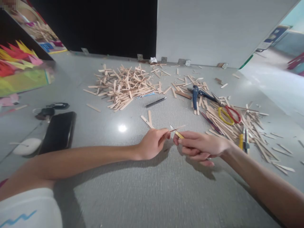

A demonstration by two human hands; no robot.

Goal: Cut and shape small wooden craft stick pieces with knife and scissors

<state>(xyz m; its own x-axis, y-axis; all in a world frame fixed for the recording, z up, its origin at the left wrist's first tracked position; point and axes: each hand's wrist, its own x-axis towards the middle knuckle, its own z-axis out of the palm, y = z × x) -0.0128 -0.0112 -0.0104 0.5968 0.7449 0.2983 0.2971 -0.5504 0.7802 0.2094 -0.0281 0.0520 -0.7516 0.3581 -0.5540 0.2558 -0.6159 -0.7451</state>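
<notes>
Between the thumb and fingers of my left hand (153, 143) a thin wooden stick (178, 128) is pinched, its free end pointing right. My right hand (199, 146) is closed around a yellow-handled craft knife (179, 135). The knife's pointed blade lies close against the stick; whether it cuts in, I cannot tell. Just beyond my left hand, two wooden sticks (147, 120) rest on the grey table (133, 196). A dark pen (156, 102) lies farther back.
A heap of wooden sticks (123, 84) stands at the back. On the right, more sticks (258, 139) surround pliers (195, 96), scissors (229, 114) and a yellow cutter (241, 141). A phone (59, 131), keys (45, 113) and a white mouse-like object (27, 146) lie left. A panel (201, 31) closes off the back.
</notes>
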